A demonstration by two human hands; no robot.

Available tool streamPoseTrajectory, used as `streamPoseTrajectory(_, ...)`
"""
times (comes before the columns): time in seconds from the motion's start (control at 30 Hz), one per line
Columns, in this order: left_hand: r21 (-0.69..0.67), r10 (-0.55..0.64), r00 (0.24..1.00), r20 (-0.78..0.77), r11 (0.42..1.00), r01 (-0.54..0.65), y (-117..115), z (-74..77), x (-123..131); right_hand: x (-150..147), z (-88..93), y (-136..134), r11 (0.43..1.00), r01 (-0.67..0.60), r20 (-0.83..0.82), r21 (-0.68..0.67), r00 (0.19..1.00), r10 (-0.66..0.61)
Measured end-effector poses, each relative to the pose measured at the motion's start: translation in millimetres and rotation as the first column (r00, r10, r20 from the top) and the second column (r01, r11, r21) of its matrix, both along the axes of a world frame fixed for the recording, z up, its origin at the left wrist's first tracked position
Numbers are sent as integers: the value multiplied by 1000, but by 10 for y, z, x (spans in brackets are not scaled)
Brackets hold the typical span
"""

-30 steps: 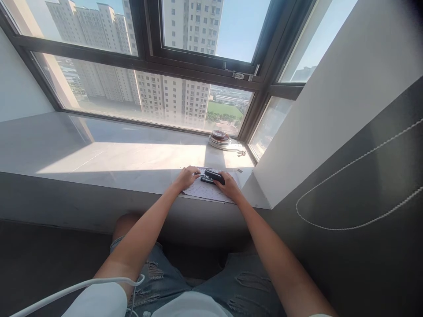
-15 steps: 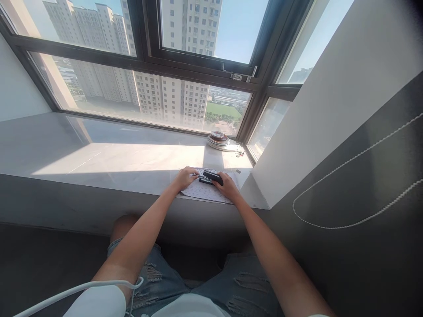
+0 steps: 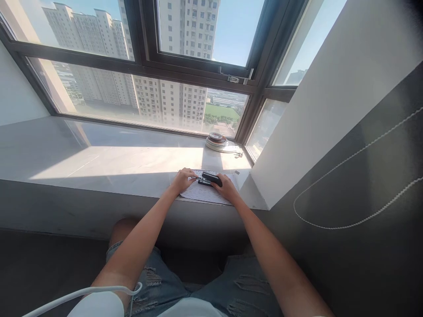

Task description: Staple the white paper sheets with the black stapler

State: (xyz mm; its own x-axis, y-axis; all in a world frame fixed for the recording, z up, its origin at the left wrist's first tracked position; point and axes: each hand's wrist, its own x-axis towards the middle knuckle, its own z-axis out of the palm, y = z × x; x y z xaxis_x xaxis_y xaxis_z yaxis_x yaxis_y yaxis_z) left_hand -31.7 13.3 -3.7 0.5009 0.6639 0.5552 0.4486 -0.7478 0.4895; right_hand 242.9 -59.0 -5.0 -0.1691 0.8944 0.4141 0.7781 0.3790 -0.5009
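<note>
A black stapler [image 3: 212, 178] is held over sheets of written paper [image 3: 205, 195] on the window sill. Its top arm is lifted away from the base, with a bit of metal showing between them. My right hand [image 3: 227, 189] is closed around the rear end of the stapler. At the opposite end, the fingers of my left hand [image 3: 183, 181] are pinched together. A small, thin metallic thing shows by those fingertips, too small to name with certainty.
On the sill [image 3: 132, 156], a stack of round dishes or discs [image 3: 218, 141] stands by the window corner, with small keys [image 3: 238, 155] beside it. A small grey piece [image 3: 237, 172] lies near the paper. A beaded cord [image 3: 317, 226] hangs at right; a white cable [image 3: 89, 290] crosses my left arm.
The whole view has shifted slightly. Both hands stay at the stapler in nearly the same pose, and its top arm is still raised.
</note>
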Motion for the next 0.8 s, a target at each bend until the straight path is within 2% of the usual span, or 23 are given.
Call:
streamPoseTrajectory(0.1, -30, 86, 996, 24, 996, -85, -15, 2, -37, -1, 9, -6, 1000, -5, 2, 10, 1000, 5)
streamPoseTrajectory(0.2, -130, 187, 981, 58, 975, -179, -64, 16, -92, -1, 10, -10, 1000, -4, -4, 7, 1000, 4)
streamPoseTrajectory(0.27, -189, 210, 977, 45, 962, -198, -106, 22, -122, 0, 6, -8, 1000, 0, -6, -1, 1000, 0)
streamPoseTrajectory(0.57, -358, 182, 982, 43, 921, -155, -283, 38, -65, 6, 6, 6, 1000, 7, -5, -12, 1000, -7)
streamPoseTrajectory(0.8, -298, -11, 1000, -3, 955, 9, -324, 160, 210, 10, 4, 14, 1000, -12, -47, 0, 999, 12)
